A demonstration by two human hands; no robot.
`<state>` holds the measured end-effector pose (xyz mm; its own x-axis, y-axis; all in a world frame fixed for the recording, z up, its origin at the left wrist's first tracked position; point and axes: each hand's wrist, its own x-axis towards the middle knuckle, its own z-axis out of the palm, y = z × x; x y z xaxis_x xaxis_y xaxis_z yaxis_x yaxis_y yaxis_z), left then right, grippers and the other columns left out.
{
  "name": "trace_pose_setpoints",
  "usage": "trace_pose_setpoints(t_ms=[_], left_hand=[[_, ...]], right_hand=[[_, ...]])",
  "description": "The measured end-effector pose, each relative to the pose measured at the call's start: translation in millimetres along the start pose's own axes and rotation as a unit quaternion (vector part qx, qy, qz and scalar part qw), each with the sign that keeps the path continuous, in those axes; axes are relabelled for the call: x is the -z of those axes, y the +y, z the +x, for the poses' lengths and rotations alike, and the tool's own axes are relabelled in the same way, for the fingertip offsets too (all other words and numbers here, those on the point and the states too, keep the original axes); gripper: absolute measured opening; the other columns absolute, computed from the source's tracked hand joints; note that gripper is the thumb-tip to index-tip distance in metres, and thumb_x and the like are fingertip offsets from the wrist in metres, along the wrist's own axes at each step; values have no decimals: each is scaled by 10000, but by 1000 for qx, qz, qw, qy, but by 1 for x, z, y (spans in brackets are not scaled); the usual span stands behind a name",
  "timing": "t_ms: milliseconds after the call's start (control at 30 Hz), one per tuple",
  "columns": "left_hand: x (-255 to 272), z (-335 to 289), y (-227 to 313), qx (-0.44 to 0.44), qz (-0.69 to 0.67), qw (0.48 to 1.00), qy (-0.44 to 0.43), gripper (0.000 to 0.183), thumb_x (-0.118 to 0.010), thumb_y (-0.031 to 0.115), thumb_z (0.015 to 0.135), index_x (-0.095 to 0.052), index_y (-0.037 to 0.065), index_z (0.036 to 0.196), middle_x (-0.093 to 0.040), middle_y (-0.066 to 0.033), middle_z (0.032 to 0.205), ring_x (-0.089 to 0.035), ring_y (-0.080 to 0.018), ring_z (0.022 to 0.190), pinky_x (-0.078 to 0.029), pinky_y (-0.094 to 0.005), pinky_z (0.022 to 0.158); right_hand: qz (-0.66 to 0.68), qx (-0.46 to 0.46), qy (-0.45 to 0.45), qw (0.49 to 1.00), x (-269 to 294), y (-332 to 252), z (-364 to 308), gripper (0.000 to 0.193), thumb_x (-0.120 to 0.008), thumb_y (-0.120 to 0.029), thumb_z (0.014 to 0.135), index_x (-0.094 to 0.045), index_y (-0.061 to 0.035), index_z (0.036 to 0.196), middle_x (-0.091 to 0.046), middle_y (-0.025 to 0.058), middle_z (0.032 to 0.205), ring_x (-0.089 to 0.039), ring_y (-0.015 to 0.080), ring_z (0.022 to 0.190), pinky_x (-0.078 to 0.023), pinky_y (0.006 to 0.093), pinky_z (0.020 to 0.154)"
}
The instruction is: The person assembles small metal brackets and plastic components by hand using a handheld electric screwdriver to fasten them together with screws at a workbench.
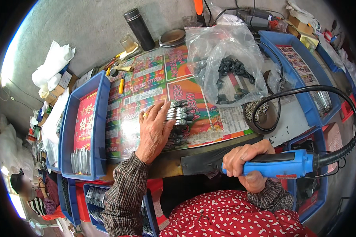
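My left hand (156,128) lies over a row of slim metal pieces with dark ends (181,116) on the table. Its fingers are stretched out and a ring shows on one of them. More dark-ended pieces (176,140) lie just below, close to the table's front edge. In my right hand (247,158) is a blue electric screwdriver (290,165), gripped with fingers wrapped around its front end. That hand hides the tool's tip. A thick black cord (334,158) runs from its back end and loops up to the right.
A clear plastic bag (201,43) holds black parts. Beside it sits a round dish (251,123) of small screws. Blue bins stand left (100,118) and right (334,106), holding metal strips. A yellow-handled tool (121,85) and black flask (139,29) are farther back. Another person (43,191) is far left.
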<state>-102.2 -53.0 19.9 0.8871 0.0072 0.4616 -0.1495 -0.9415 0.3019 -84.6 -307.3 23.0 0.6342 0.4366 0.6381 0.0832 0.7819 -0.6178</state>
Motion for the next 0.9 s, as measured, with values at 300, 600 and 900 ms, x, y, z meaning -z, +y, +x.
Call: trace_pose_setpoints(t_ms=[300,600,900], left_hand=[[4,-6,18,-62,-19,997,41,321,-670,15,673,-612,30,988,-570,-137,1024,-535,-315,973,-433,-387,818],[-2,-1,23,-100,14,992,77,282,-695,49,648,-614,37,918,-582,-110,929,-548,-295,882,-414,-396,790],[-9,1,28,-135,43,985,94,254,-676,48,651,-603,45,894,-573,-92,886,-551,-273,840,-412,-404,779]], right_hand=[[-4,5,27,1000,-7,0,2,338,-655,-95,792,-427,-42,1036,-540,76,691,-535,182,642,-465,355,619],[-53,-16,92,994,-20,-4,4,388,-695,-259,774,-423,-46,952,-526,76,618,-538,204,547,-468,352,551],[-79,-64,65,993,-19,-9,11,387,-692,-289,776,-430,-57,940,-525,67,614,-531,185,541,-467,353,570]])
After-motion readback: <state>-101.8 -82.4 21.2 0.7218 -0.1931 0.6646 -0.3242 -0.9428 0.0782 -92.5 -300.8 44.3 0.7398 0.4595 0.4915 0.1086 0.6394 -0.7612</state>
